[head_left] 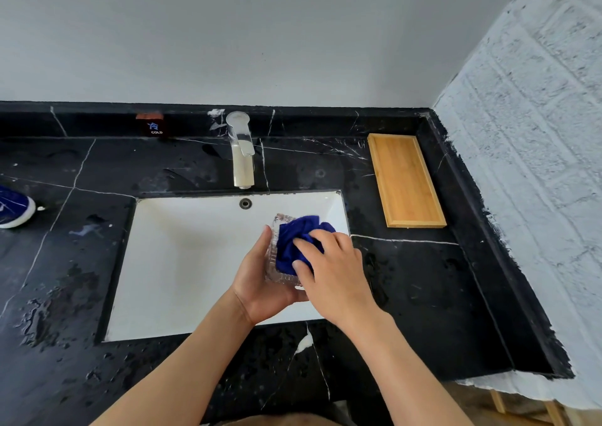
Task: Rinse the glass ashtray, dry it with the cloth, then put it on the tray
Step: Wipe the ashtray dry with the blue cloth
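**Two bare hands drying a glass ashtray over a white sink**

We are looking down from head height at a black marble counter (407,295) with thin white veins and scattered water drops. On the low black ledge behind it, we are reading one small dark label (154,127) with the word "COLD" in pale letters under a blue character.

We are seeing one rectangular white sink (182,262), smooth and glossy, with one round metal overflow hole (245,203) in its far wall. One brushed metal tap (242,150), tall and cylindrical, is standing behind the sink.

Over the right half of the sink, the left hand (260,282) is cupping one clear glass ashtray (277,256), squarish with ribbed, moulded edges; the fingers are curling round its underside and the thumb is pressing on its left rim. The right hand (335,262) is clamping its fingers down on one deep blue cloth (293,236), soft and crumpled, and is pushing it into the ashtray's hollow.

One shallow rectangular wooden tray (407,181), honey-coloured with a raised rim, is lying on the counter to the right of the sink, well apart from the hands.

At the far left edge, one blue object (13,207) with a white border is lying on the counter; we cannot tell what it is.
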